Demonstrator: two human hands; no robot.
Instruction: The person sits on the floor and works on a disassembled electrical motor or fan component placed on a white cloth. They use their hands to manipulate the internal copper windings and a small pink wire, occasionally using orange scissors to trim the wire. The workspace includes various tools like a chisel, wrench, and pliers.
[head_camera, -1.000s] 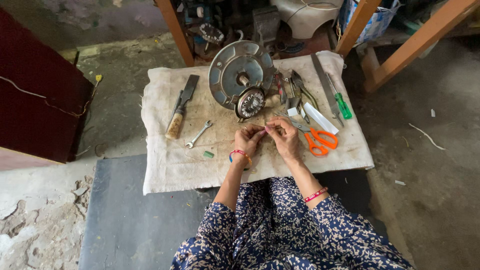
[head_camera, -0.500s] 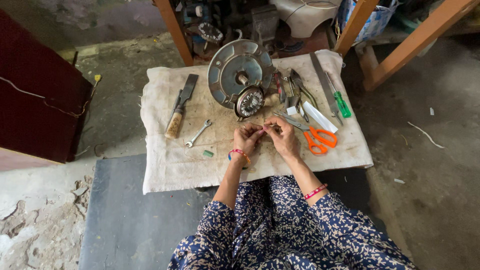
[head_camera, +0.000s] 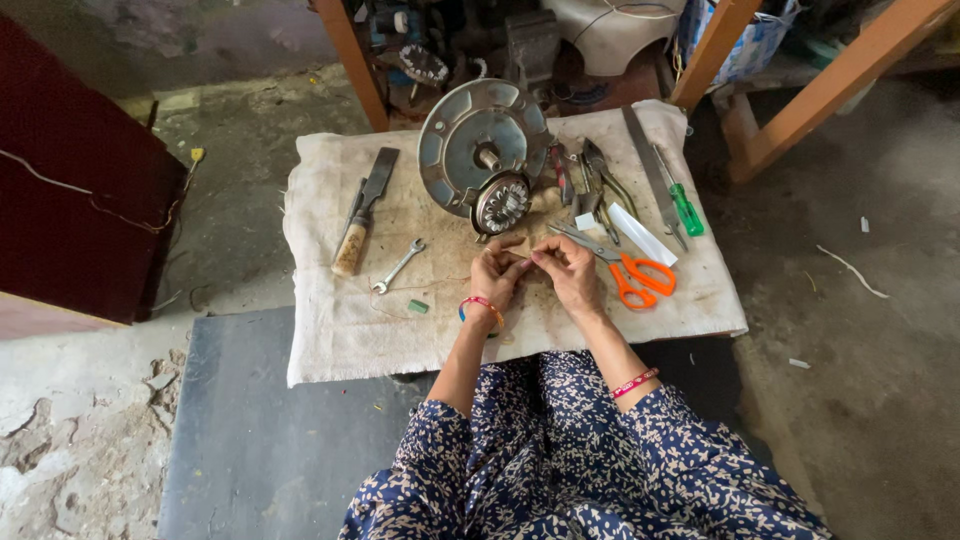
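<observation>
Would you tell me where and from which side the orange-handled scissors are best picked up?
Probably by the orange loops of the scissors, coming in from the right with the right hand. The loops lie flat on the cloth on that side, free of other tools, while the blades point left, close to the hand.

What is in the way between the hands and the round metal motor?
Nothing visible. The left hand and right hand sit together on the cloth, just below the motor. The scissors lie off to the right.
</observation>
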